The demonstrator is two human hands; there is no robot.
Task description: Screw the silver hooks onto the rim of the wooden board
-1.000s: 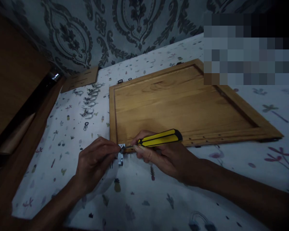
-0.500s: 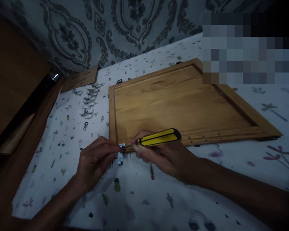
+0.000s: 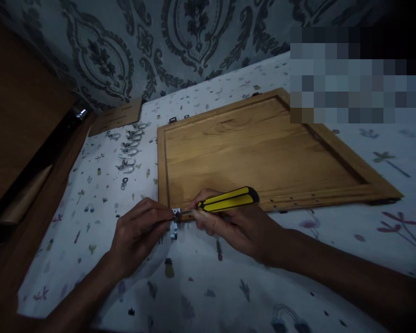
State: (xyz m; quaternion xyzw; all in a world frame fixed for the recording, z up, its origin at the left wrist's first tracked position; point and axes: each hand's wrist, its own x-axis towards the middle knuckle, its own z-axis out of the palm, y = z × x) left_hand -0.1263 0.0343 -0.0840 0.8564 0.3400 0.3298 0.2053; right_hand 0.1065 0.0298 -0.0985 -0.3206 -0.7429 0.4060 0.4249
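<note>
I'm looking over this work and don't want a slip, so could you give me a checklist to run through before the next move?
1. Yellow-and-black screwdriver gripped in the right hand: ok.
2. Screwdriver shaft aimed at the metal fitting on the panel's near left corner: ok.
3. Left hand with its fingertips at that fitting: ok.
4. Screwdriver tip seated in a screw: cannot tell, too small and dark.
5. Wooden panel lying on the printed cloth: ok.
6. Loose metal pieces left of the panel, apart from both hands: ok.
</note>
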